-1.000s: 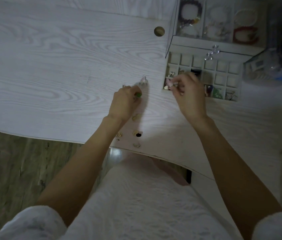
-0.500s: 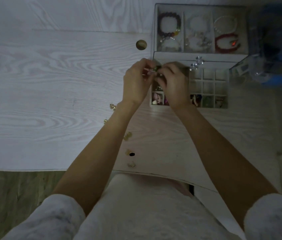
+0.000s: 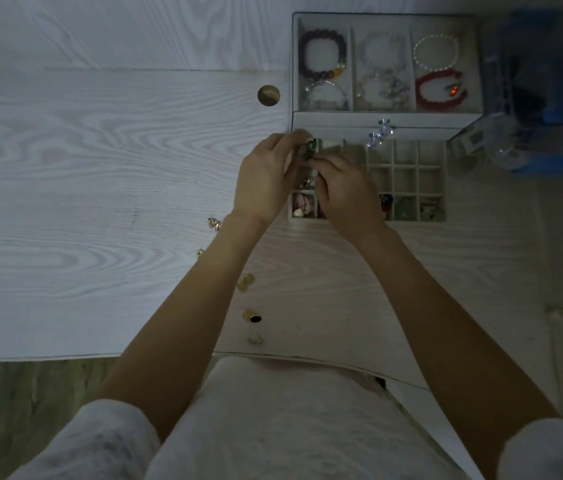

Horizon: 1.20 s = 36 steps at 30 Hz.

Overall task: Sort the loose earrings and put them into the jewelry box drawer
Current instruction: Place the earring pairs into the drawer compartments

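The jewelry box drawer (image 3: pixel 408 168), a white grid of small cells, stands pulled out in front of the jewelry box (image 3: pixel 385 117). Both hands meet over the drawer's back left corner. My left hand (image 3: pixel 262 178) and my right hand (image 3: pixel 346 192) pinch a small dark green earring (image 3: pixel 309 148) between their fingertips. Several cells along the drawer's near edge hold small coloured pieces. Several loose gold earrings (image 3: pixel 247 282) lie on the white desk below my left forearm, one with a black stone (image 3: pixel 252 316).
The box's top tray holds a dark bead bracelet (image 3: pixel 321 53), a white pearl one (image 3: pixel 436 51) and a red one (image 3: pixel 441 91). A cable hole (image 3: pixel 268 95) sits left of the box. A blue and clear container (image 3: pixel 529 98) stands at the right.
My left hand left the desk, where it was picking up the green earring, and joined my right hand over the drawer's back left corner. The view shifted down the desk.
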Each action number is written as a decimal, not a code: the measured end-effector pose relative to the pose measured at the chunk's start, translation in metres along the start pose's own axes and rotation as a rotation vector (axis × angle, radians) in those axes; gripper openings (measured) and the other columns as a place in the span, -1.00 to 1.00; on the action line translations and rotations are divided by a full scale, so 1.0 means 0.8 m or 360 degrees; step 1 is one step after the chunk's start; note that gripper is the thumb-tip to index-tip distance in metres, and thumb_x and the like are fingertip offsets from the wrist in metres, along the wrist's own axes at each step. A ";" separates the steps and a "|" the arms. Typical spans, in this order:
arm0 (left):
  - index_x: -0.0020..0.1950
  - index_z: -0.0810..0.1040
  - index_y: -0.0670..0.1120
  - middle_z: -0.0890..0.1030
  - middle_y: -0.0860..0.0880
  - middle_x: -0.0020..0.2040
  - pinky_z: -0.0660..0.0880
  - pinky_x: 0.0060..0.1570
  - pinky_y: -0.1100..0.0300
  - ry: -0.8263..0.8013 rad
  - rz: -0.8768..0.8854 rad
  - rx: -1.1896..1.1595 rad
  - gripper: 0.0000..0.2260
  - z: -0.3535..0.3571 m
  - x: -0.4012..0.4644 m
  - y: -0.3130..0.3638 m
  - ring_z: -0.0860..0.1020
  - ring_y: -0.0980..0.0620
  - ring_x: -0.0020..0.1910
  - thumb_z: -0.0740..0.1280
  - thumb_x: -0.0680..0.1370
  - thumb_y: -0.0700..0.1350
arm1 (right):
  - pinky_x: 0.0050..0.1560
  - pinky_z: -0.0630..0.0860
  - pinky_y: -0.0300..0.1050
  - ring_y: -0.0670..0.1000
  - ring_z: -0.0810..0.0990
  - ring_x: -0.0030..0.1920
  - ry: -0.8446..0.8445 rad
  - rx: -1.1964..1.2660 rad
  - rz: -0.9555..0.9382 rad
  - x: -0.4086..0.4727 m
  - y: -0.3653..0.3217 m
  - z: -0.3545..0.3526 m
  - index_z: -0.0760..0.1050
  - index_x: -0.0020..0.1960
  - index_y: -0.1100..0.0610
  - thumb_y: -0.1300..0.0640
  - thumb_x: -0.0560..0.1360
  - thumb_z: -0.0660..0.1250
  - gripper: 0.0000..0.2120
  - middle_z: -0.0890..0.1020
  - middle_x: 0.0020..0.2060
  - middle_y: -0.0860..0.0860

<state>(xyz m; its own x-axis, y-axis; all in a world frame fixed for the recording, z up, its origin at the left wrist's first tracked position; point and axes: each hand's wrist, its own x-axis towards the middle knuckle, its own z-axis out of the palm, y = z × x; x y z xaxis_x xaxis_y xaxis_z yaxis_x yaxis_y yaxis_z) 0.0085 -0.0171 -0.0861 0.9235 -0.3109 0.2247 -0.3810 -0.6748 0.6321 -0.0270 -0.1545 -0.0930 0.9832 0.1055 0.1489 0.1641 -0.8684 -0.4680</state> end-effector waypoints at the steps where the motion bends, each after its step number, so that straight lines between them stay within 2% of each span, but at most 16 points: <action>1: 0.14 0.57 -0.15 0.63 -0.13 0.01 0.50 -0.12 0.10 -0.0004 0.0016 0.0062 -0.66 -0.001 -0.004 -0.001 0.56 -0.11 -0.04 0.13 0.50 -0.05 | 0.12 0.49 0.05 0.16 0.57 0.06 -0.0007 -0.0026 0.0002 0.000 0.000 0.000 0.55 0.14 0.26 0.24 0.48 0.11 -0.67 0.62 0.06 0.16; 4: 0.10 0.59 -0.16 0.63 -0.09 0.05 0.52 -0.09 0.04 -0.0033 0.0090 0.0300 -0.69 0.002 -0.016 -0.011 0.55 -0.15 -0.01 0.16 0.46 -0.16 | 0.16 0.44 0.08 0.12 0.58 0.06 -0.0030 -0.0111 -0.0008 0.000 0.003 0.001 0.56 0.12 0.21 0.18 0.48 0.09 -0.65 0.63 0.07 0.10; 6: 0.15 0.57 -0.14 0.61 -0.06 0.12 0.50 -0.03 0.02 -0.0084 0.0102 0.0385 -0.68 0.003 -0.022 -0.015 0.53 -0.14 0.05 0.18 0.44 -0.20 | 0.15 0.41 0.06 0.10 0.58 0.09 -0.0032 -0.0146 -0.0012 -0.002 0.005 0.001 0.56 0.13 0.18 0.16 0.49 0.11 -0.67 0.62 0.08 0.06; 8: 0.21 0.54 -0.14 0.60 -0.06 0.16 0.47 0.04 0.00 -0.0160 0.0094 0.0318 -0.64 -0.001 -0.027 -0.015 0.51 -0.14 0.11 0.18 0.45 -0.23 | 0.12 0.37 0.03 0.09 0.57 0.10 -0.0029 -0.0173 -0.0014 -0.005 0.006 0.000 0.55 0.14 0.16 0.17 0.50 0.15 -0.71 0.61 0.10 0.04; 11: 0.24 0.51 -0.15 0.61 -0.12 0.12 0.45 0.13 -0.02 -0.0210 0.0073 0.0195 -0.65 -0.019 -0.040 -0.014 0.49 -0.15 0.16 0.23 0.46 -0.28 | 0.12 0.32 0.01 0.09 0.56 0.11 -0.0016 -0.0155 -0.0028 -0.011 0.004 -0.002 0.54 0.15 0.17 0.21 0.51 0.19 -0.74 0.60 0.13 0.06; 14: 0.20 0.54 -0.10 0.63 -0.04 0.08 0.38 0.12 0.12 -0.0029 -0.0114 0.0150 -0.73 -0.049 -0.068 -0.016 0.52 -0.07 0.11 0.25 0.51 -0.22 | 0.18 0.31 -0.02 0.12 0.51 0.16 0.0069 -0.0055 -0.0058 -0.020 -0.007 -0.003 0.54 0.15 0.20 0.24 0.50 0.18 -0.73 0.58 0.14 0.10; 17: 0.12 0.58 -0.07 0.65 0.03 0.03 0.34 0.07 0.20 0.0160 -0.0372 0.0126 -0.79 -0.074 -0.096 -0.028 0.54 -0.01 0.04 0.30 0.50 -0.19 | 0.13 0.38 -0.05 0.14 0.50 0.08 0.0141 0.0019 -0.0209 -0.031 -0.029 0.003 0.57 0.06 0.22 0.28 0.45 0.23 -0.77 0.62 0.01 0.11; 19: 0.11 0.58 -0.07 0.66 0.01 0.00 0.40 0.06 0.09 0.0097 -0.0425 0.0246 -0.77 -0.078 -0.108 -0.041 0.54 -0.08 0.03 0.34 0.46 -0.13 | 0.07 0.36 -0.07 0.13 0.49 0.03 0.0073 -0.0026 -0.0295 -0.034 -0.049 0.014 0.58 0.03 0.20 0.31 0.42 0.29 -0.79 0.64 -0.06 0.09; 21: 0.13 0.57 -0.08 0.65 -0.05 0.01 0.42 0.02 0.00 -0.0045 -0.0429 0.0397 -0.70 -0.075 -0.112 -0.052 0.53 -0.16 0.04 0.38 0.42 -0.06 | 0.05 0.35 0.00 0.15 0.49 0.05 -0.0051 -0.0170 -0.0308 -0.032 -0.066 0.028 0.57 0.07 0.18 0.29 0.40 0.33 -0.76 0.64 -0.04 0.07; 26: 0.22 0.53 -0.09 0.59 -0.10 0.12 0.37 0.04 0.01 -0.0218 -0.0372 0.0498 -0.65 -0.063 -0.095 -0.044 0.48 -0.18 0.10 0.39 0.44 -0.11 | 0.05 0.26 0.00 0.16 0.47 0.08 -0.0259 -0.0410 -0.0247 -0.014 -0.086 0.052 0.53 0.10 0.18 0.14 0.41 0.37 -0.73 0.61 -0.01 0.10; 29: 0.20 0.54 -0.10 0.58 -0.13 0.14 0.38 0.07 0.01 -0.0347 -0.0379 0.0434 -0.71 -0.057 -0.080 -0.045 0.47 -0.19 0.10 0.30 0.49 -0.13 | 0.00 0.22 -0.04 0.14 0.51 -0.03 -0.0205 -0.0565 -0.0243 -0.011 -0.088 0.057 0.59 -0.06 0.16 0.14 0.39 0.40 -0.84 0.63 -0.16 0.07; 31: 0.12 0.59 -0.17 0.61 -0.16 0.07 0.39 0.07 0.00 -0.0449 -0.0269 0.0383 -0.72 -0.059 -0.074 -0.040 0.50 -0.21 0.07 0.23 0.49 -0.11 | -0.04 0.18 -0.08 0.12 0.52 -0.10 -0.0178 -0.0621 -0.0250 -0.013 -0.086 0.059 0.62 -0.13 0.14 0.15 0.39 0.41 -0.92 0.63 -0.24 0.05; 34: -0.05 0.65 -0.25 0.64 -0.19 -0.06 0.41 -0.03 0.05 -0.0432 -0.0111 0.0317 -0.86 -0.063 -0.073 -0.036 0.54 -0.23 -0.03 0.37 0.42 -0.28 | -0.05 0.20 -0.10 0.11 0.53 -0.11 -0.0132 -0.0601 -0.0264 -0.019 -0.082 0.060 0.61 -0.13 0.13 0.17 0.40 0.41 -0.93 0.64 -0.24 0.04; 36: -0.03 0.64 -0.20 0.63 -0.16 -0.05 0.37 -0.10 0.15 -0.0402 -0.0245 0.0270 -0.87 -0.062 -0.072 -0.038 0.54 -0.16 -0.06 0.37 0.45 -0.24 | -0.05 0.21 -0.09 0.11 0.55 -0.11 -0.0085 -0.0561 -0.0259 -0.024 -0.082 0.059 0.58 -0.09 0.15 0.17 0.40 0.41 -0.89 0.66 -0.23 0.05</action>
<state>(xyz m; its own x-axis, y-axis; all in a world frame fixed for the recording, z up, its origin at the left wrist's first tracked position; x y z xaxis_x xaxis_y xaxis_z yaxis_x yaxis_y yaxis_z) -0.0304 0.0547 -0.0816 0.9385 -0.3385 -0.0683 -0.2596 -0.8219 0.5070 -0.0526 -0.0770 -0.1063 0.9510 0.2723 0.1466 0.2895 -0.9505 -0.1128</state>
